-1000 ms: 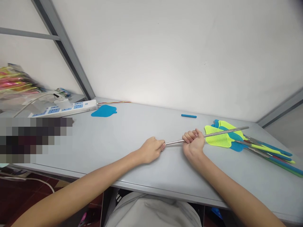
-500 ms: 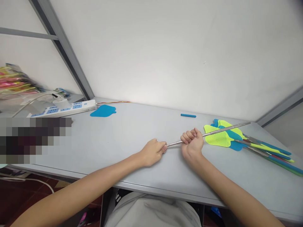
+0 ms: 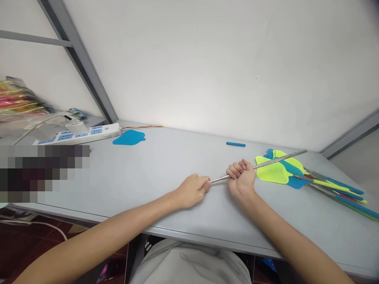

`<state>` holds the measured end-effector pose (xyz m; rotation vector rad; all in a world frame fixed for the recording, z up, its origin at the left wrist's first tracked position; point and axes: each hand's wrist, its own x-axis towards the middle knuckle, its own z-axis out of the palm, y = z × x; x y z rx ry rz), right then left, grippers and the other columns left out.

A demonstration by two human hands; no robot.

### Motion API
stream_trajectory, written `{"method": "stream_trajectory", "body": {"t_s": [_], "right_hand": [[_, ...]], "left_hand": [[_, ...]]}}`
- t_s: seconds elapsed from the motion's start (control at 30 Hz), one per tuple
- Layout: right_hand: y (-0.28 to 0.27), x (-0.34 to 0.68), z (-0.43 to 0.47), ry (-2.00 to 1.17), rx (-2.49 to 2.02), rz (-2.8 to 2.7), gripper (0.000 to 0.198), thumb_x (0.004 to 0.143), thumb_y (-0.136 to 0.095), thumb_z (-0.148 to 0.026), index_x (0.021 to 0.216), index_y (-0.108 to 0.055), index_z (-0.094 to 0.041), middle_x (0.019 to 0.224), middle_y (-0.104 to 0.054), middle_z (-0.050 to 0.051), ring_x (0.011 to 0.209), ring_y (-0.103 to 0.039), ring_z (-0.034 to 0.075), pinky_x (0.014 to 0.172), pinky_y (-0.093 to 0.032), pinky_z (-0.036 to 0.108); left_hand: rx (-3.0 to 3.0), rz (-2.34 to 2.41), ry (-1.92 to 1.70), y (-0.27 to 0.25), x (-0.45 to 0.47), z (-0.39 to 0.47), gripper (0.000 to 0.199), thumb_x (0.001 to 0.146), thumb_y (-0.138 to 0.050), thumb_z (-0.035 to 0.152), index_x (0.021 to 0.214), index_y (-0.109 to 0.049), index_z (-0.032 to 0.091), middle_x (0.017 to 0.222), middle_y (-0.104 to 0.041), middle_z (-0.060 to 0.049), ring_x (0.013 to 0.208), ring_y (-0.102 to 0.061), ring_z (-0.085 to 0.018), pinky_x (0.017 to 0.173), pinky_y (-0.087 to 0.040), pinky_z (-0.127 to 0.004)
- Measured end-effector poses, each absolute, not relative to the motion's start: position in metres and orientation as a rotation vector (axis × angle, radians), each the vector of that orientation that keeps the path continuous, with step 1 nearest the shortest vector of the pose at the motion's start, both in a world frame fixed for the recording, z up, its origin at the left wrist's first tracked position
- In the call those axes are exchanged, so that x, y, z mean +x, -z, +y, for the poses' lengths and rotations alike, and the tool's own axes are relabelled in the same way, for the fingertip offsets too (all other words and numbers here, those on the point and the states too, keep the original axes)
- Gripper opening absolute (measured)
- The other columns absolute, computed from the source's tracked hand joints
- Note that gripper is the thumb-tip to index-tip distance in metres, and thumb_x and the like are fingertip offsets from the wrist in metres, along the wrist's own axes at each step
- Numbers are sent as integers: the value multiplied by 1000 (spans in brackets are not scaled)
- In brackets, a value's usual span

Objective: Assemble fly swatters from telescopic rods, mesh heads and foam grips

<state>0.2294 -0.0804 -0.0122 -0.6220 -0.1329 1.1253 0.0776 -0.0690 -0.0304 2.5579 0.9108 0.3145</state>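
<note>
A thin metal telescopic rod (image 3: 278, 159) slants up to the right across both hands. My left hand (image 3: 194, 191) is closed on its lower left end, which the fingers hide. My right hand (image 3: 241, 178) wraps round the rod farther along, palm turned up. The rod's free far end passes over a pile of fly swatters (image 3: 274, 171) with yellow-green and blue heads. Behind my hands, near the wall, lies a short blue handle tube (image 3: 236, 144). A loose blue swatter head (image 3: 129, 137) rests flat at the left back.
The grey table (image 3: 166, 157) meets a white wall at the back. A white power strip (image 3: 89, 136) with a plug lies at the left. Beyond it are colourful wrapped items (image 3: 19, 96). Grey metal posts (image 3: 85, 71) stand at the sides. A blurred-out patch covers the left edge.
The rod's far end has come slightly back toward the left, so less of it sticks out past my right hand. Both hands keep nearly the same place and grip.
</note>
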Motion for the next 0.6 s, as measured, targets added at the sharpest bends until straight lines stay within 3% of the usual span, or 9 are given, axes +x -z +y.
{"method": "stream_trajectory", "body": {"t_s": [0.6], "right_hand": [[4,253,-72,-1377,-672,-255,22,73,-41,-18,54,-28,-17,43,-20,-8,35,-23,5,33,-25,17]], "left_hand": [[2508,859,-388,26,79,-70,34,88,-16,37,74,-41,19,58,-44,2,55,-45,-11,56,-34,-22]]}}
